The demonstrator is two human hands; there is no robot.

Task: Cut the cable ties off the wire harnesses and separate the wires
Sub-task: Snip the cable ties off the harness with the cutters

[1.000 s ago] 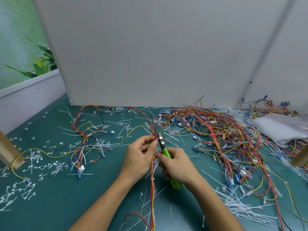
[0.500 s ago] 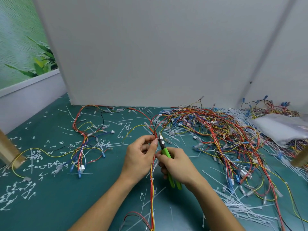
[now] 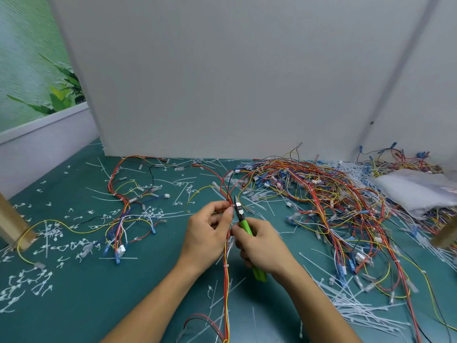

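At the middle of the desk [image 3: 99, 293], the left hand [image 3: 210, 233] pinches a wire harness [image 3: 226, 268] that runs out of view at 6 o'clock. The right hand [image 3: 262, 246] grips green cutters [image 3: 243, 220], hiding most of the handles.

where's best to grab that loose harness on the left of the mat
Pinch the harness from above on its tied red trunk, where the wires run together. Its lower end fans into loose branches with blue connectors, which would likely snag.

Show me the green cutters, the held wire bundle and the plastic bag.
green cutters [image 3: 244, 224], head view, on the green handle.
wire bundle [image 3: 225, 280], head view, on the strands between the forearms.
plastic bag [image 3: 415, 189], head view, on its middle.
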